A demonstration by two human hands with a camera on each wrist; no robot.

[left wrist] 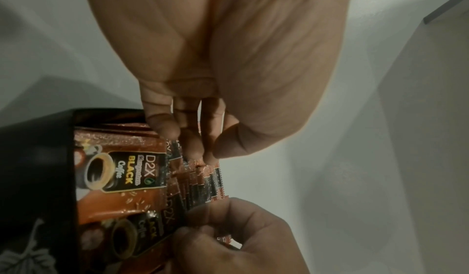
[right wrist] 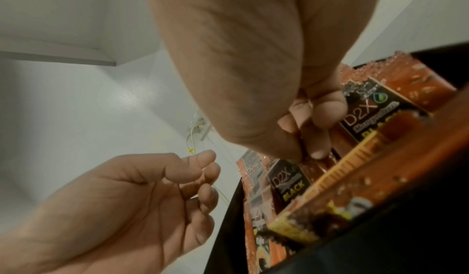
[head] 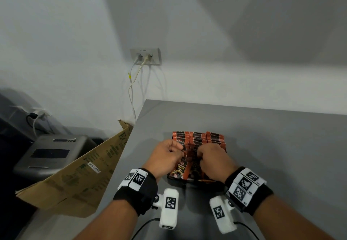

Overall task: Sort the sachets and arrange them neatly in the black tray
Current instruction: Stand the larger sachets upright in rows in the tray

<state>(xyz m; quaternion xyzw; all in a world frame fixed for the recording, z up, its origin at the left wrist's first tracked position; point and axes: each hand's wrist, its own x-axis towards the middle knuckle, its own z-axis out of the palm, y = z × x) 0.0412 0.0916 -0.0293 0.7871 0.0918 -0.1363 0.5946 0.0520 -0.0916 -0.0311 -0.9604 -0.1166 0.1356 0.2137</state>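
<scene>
A black tray (head: 187, 183) on the grey table (head: 272, 146) holds rows of orange-and-black coffee sachets (head: 199, 138) standing on edge. The left wrist view shows the tray wall (left wrist: 38, 178) and a sachet face (left wrist: 121, 174). My left hand (head: 178, 150) hovers at the left rows. Its fingers (left wrist: 193, 148) are loosely curled just above the sachet tops, and nothing shows between them. My right hand (head: 201, 155) is over the middle rows. Its curled fingers (right wrist: 317, 152) pinch the top edges of sachets (right wrist: 368, 114) near the tray's front.
The table's left edge (head: 124, 164) runs close beside the tray. A brown cardboard flap (head: 84, 174) leans against it, with a grey appliance (head: 52, 153) beyond. A wall socket (head: 145, 56) with cables hangs behind. Bare grey tabletop lies right of the tray.
</scene>
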